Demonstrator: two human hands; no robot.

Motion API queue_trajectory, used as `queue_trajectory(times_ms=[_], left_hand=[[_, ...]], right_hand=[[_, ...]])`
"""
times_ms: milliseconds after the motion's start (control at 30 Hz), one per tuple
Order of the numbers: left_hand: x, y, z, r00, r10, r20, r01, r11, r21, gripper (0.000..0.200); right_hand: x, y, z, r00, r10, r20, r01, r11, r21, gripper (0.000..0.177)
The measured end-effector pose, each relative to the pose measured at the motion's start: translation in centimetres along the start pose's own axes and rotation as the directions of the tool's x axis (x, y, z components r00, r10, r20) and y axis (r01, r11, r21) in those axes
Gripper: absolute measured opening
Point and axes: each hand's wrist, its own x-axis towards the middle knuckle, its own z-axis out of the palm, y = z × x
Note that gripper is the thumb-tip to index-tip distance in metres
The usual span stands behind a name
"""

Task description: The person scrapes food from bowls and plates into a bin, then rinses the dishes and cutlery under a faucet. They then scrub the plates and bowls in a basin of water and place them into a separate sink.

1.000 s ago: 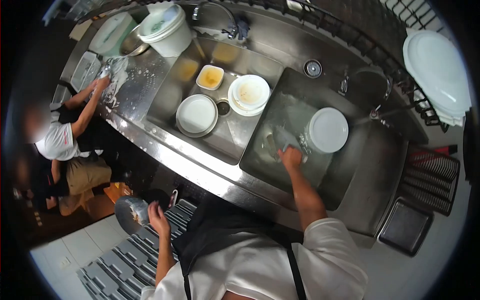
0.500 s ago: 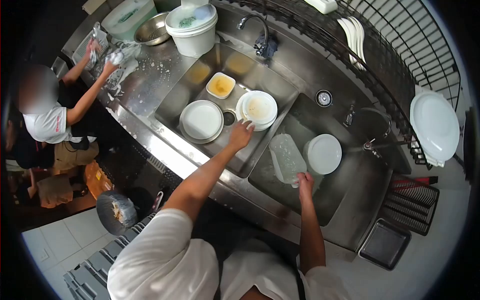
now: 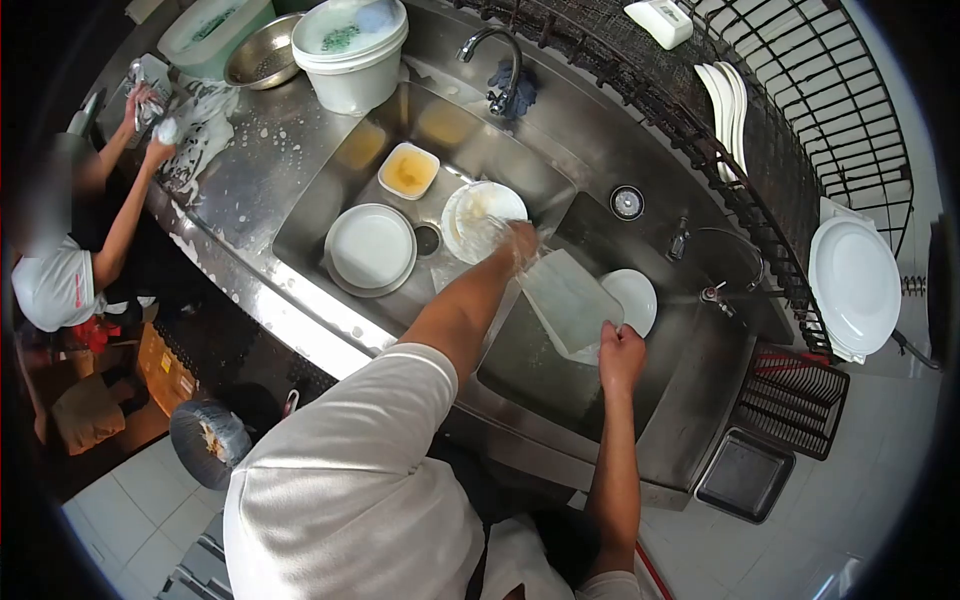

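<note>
My right hand (image 3: 622, 352) is closed on the near end of a translucent plastic tub (image 3: 568, 298). The tub is tilted over the divider between the two sink basins, and water splashes from its far end onto a stack of white plates (image 3: 466, 226) in the left basin. Beside that far end is my left hand (image 3: 522, 242), its fingers hidden by the splash and blur. Another stack of white plates (image 3: 372, 247) and a square white bowl (image 3: 409, 171) with yellowish liquid share the left basin. Partly behind the tub, a white plate (image 3: 634, 298) sits in the right basin.
A white bucket (image 3: 350, 75) and a metal bowl (image 3: 262, 62) stand on the counter at the back left, where a co-worker's hands (image 3: 155, 125) handle something foamy. A faucet (image 3: 500, 65) rises behind the basins. Overhead at right hangs a wire rack (image 3: 640, 105).
The tub has been raised and tilted leftward out of the right basin, and water now splashes over the plates. My left hand has moved right, from the plates to the tub's far end.
</note>
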Motion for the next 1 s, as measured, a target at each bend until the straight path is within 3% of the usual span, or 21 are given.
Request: queue_trajectory(times_ms=[67,167,200,233,267,300,333,400,467,500,600,667,700,733,767,800,867,967,1000], left_hand=[[-0.6,-4.5,-2.6,0.968,0.251,-0.010,-0.236,0.896,-0.377,0.031],[1.3,-1.3,0.6,0.936,0.109,0.333,0.078,0.861,-0.503,0.029],[1.8,-0.9,0.9,0.887,0.075,0.456,0.331,0.586,-0.740,0.027],[2.2,-1.4,-0.3,0.815,0.096,0.572,0.546,0.205,-0.812,0.026],[2.5,-1.4,-0.5,0.733,0.168,0.659,0.680,-0.204,-0.704,0.024],[3.3,-1.4,-0.6,0.844,0.182,0.505,0.494,0.107,-0.863,0.023],[4.5,-1.1,0.2,0.905,0.256,0.339,0.223,0.394,-0.892,0.021],[5.5,-1.4,-0.3,0.945,0.294,0.142,-0.081,0.634,-0.769,0.022],[6.6,-3.3,-3.0,0.992,0.118,0.041,-0.051,0.680,-0.731,0.027],[7.9,-2.5,-0.8,0.951,0.076,0.301,0.195,0.607,-0.770,0.035],[4.1,-6.7,0.4,0.963,-0.027,0.267,0.262,0.314,-0.913,0.038],[0.0,-12.9,-2.3,0.908,0.089,0.410,0.333,0.441,-0.834,0.038],[-2.2,-15.1,-1.4,0.909,0.134,0.396,0.278,0.513,-0.812,0.040],[-4.2,-18.2,-3.1,0.853,0.171,0.494,0.341,0.535,-0.773,0.043],[-6.8,-19.9,-1.1,0.852,0.122,0.509,0.348,0.594,-0.725,0.044],[-7.8,-22.6,-4.2,0.693,0.110,0.713,0.452,0.703,-0.548,0.043],[-13.2,-25.8,-3.1,0.788,0.023,0.615,0.423,0.706,-0.569,0.042],[-17.9,-29.4,-7.5,0.791,-0.037,0.611,0.447,0.716,-0.535,0.039],[-19.2,-30.2,-8.2,0.779,-0.054,0.624,0.474,0.703,-0.531,0.038]], right_hand=[[0.3,-1.9,-0.8,0.996,-0.072,-0.054,0.066,0.994,-0.092,0.039],[1.2,-4.0,-1.3,0.977,-0.185,-0.103,0.160,0.964,-0.212,0.039],[1.6,-4.9,-1.6,0.959,-0.247,-0.137,0.207,0.945,-0.252,0.039],[1.9,-5.8,-2.0,0.937,-0.308,-0.165,0.252,0.922,-0.293,0.039],[2.2,-6.5,-2.3,0.910,-0.369,-0.189,0.294,0.895,-0.334,0.039],[2.3,-7.3,-2.7,0.886,-0.408,-0.219,0.317,0.880,-0.353,0.040],[2.5,-8.0,-3.1,0.860,-0.445,-0.249,0.339,0.864,-0.372,0.041],[2.5,-8.0,-3.0,0.830,-0.483,-0.281,0.356,0.845,-0.400,0.042],[2.4,-6.8,-3.1,0.823,-0.489,-0.290,0.353,0.839,-0.414,0.043],[2.2,-5.5,-2.7,0.865,-0.434,-0.252,0.310,0.856,-0.413,0.043],[1.0,1.8,0.7,0.954,-0.278,-0.114,0.201,0.873,-0.445,0.043],[-0.2,7.1,4.2,0.981,-0.191,0.019,0.174,0.844,-0.508,0.044],[-0.8,8.7,5.7,0.982,-0.159,0.099,0.187,0.848,-0.495,0.044],[-1.4,10.1,7.1,0.976,-0.126,0.178,0.198,0.854,-0.481,0.044],[-2.0,11.6,8.7,0.962,-0.094,0.258,0.208,0.860,-0.466,0.044],[-2.6,13.9,11.5,0.943,-0.100,0.319,0.242,0.861,-0.447,0.042],[-3.5,17.6,16.6,0.894,-0.118,0.432,0.308,0.863,-0.402,0.038],[-2.5,17.1,18.6,0.765,0.252,0.592,-0.111,0.958,-0.264,0.036],[-2.6,17.5,19.7,0.753,0.245,0.610,-0.187,0.969,-0.159,0.033]])
